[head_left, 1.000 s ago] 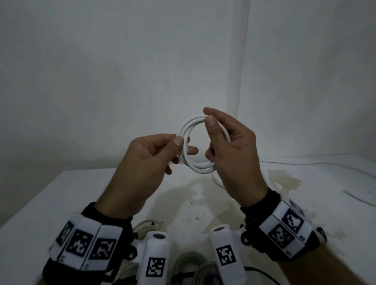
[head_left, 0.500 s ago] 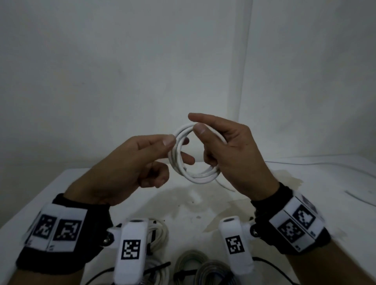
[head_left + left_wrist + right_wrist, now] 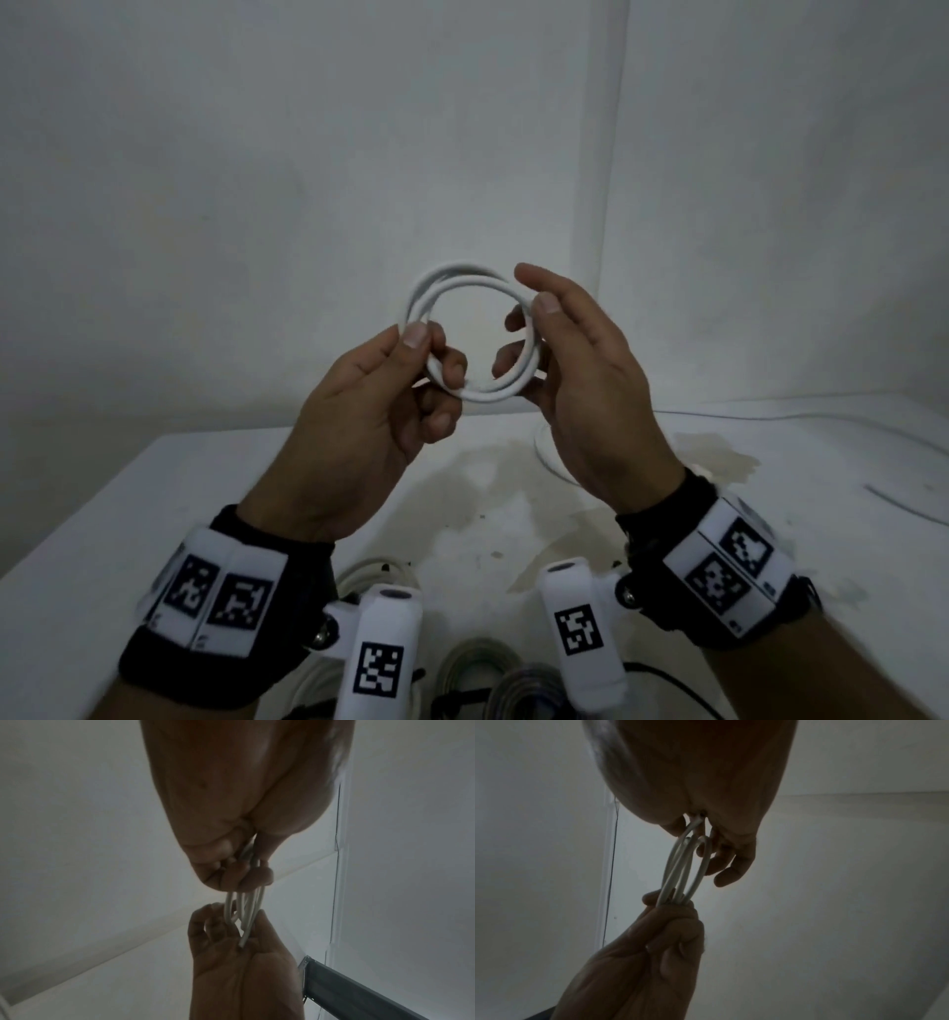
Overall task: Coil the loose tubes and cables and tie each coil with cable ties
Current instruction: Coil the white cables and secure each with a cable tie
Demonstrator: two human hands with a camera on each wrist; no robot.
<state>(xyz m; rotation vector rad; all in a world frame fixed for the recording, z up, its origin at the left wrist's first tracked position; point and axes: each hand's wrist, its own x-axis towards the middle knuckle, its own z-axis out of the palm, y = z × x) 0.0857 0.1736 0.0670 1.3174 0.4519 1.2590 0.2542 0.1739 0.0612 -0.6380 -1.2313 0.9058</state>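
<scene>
A small coil of white cable (image 3: 464, 288) is held up in the air above the white table (image 3: 77, 539). My left hand (image 3: 429, 349) pinches the coil's lower left side between thumb and curled fingers. My right hand (image 3: 529, 329) holds the coil's right side, thumb in front and fingers behind, with the index finger stretched out above. In the left wrist view the loops (image 3: 244, 908) run from my left fingers (image 3: 231, 874) down into my right palm. The right wrist view shows the same loops (image 3: 682, 868) edge-on between both hands. No cable tie is visible on this coil.
Several coiled cables (image 3: 477, 668) lie on the table near its front edge, below my wrists. A thin white cable (image 3: 770, 413) trails along the back right of the table. White walls meet in a corner behind. A grey metal beam (image 3: 359, 990) shows in the left wrist view.
The coil has been turned to face the camera, so its ring looks wider. My left hand moved its pinch to the lower left side. My right index finger has lifted off the coil.
</scene>
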